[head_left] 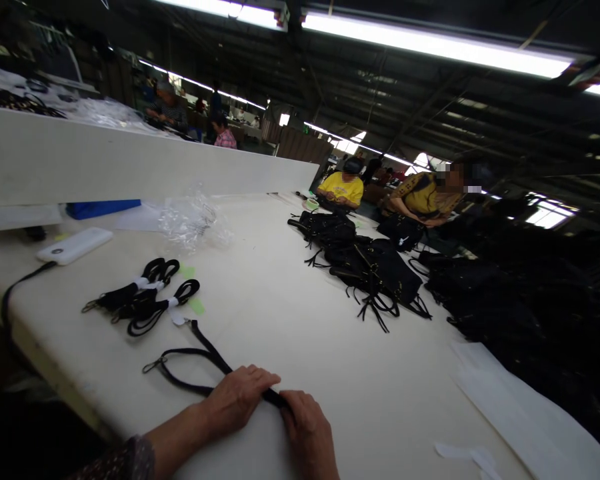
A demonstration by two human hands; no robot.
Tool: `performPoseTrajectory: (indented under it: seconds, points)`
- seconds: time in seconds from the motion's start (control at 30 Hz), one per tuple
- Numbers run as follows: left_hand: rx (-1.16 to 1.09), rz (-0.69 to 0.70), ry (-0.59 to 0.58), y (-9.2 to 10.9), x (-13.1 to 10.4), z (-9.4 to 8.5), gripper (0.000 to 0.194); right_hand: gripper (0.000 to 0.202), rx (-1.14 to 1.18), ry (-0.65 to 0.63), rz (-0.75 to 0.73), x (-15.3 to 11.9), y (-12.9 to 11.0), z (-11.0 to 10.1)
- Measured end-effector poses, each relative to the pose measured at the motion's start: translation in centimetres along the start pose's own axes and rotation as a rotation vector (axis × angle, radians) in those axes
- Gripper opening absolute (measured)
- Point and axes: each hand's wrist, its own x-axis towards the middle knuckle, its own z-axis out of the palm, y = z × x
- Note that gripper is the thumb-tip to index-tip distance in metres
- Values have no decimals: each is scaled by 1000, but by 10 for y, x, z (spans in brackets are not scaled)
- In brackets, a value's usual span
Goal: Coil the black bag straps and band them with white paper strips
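Note:
A black strap (215,357) with metal clips at its ends lies across the white table in front of me. My left hand (240,397) is closed over the strap's middle part, its looped end and a clip lying to the left. Just to the right, my right hand (307,427) grips the same strap near its folded end. Farther up to the left rest several black straps (150,293), coiled and bound with white bands, their metal clips pointing left. Part of the strap is hidden under my fingers.
Black bags (370,260) lie in a heap at the middle right, with a larger dark pile (520,320) beyond. Crumpled clear plastic (193,220) and a white power bank (75,245) with a cable sit at the left. A white sheet (525,407) lies right. Co-workers sit across the table.

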Motion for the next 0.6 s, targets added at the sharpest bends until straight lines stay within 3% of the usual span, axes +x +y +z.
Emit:
performPoseTrajectory:
  seconds: [0.07, 0.17, 0.3, 0.6]
  points:
    - [24, -42, 13, -5, -5, -3, 46, 27, -53, 10, -4, -3, 10, -3]
    - [60, -101, 27, -13, -14, -12, 28, 24, -82, 30, 17, -11, 30, -11]
    - [79, -119, 23, -22, -26, -25, 24, 22, -93, 62, 39, -24, 50, -17]
    - [147, -182, 34, -40, -46, -40, 26, 22, -134, 205, -103, -33, 46, -18]
